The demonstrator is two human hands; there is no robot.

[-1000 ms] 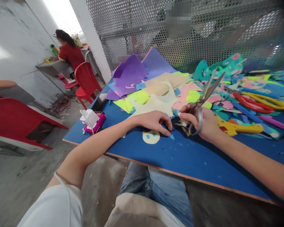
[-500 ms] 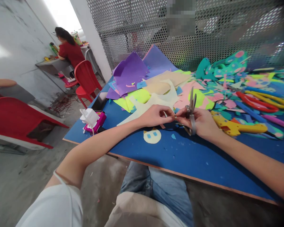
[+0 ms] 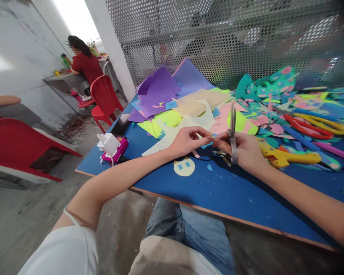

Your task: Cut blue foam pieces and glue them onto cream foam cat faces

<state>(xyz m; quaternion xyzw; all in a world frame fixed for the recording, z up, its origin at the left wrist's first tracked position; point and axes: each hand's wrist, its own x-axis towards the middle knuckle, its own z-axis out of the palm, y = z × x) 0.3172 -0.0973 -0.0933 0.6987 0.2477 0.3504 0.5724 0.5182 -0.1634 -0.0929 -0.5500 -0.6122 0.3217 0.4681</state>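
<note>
My left hand (image 3: 187, 143) is closed in a pinch above the blue table, its fingertips meeting those of my right hand. Whatever sits between them is too small to name. In my right hand (image 3: 245, 151) hangs a pair of metal scissors (image 3: 233, 120), blades pointing up and nearly together, the handle by the fingers. Below the hands lies a cream foam disc (image 3: 184, 167) with two blue squares on it. A small blue scrap (image 3: 210, 167) rests beside it. Behind my left hand spreads a cut cream sheet (image 3: 199, 120).
Purple sheets (image 3: 159, 89) lean at the back. Right of my hands lie a yellow glue gun (image 3: 286, 156), red-handled scissors (image 3: 306, 128) and many foam scraps. A white charger (image 3: 108, 143) and a phone (image 3: 122, 124) stand left. A person (image 3: 86, 63) sits beyond a red chair (image 3: 104, 97).
The scissor blades have swung closer together. Both hands stay almost in place, fingertips still meeting. The disc and scraps have not moved on the table.
</note>
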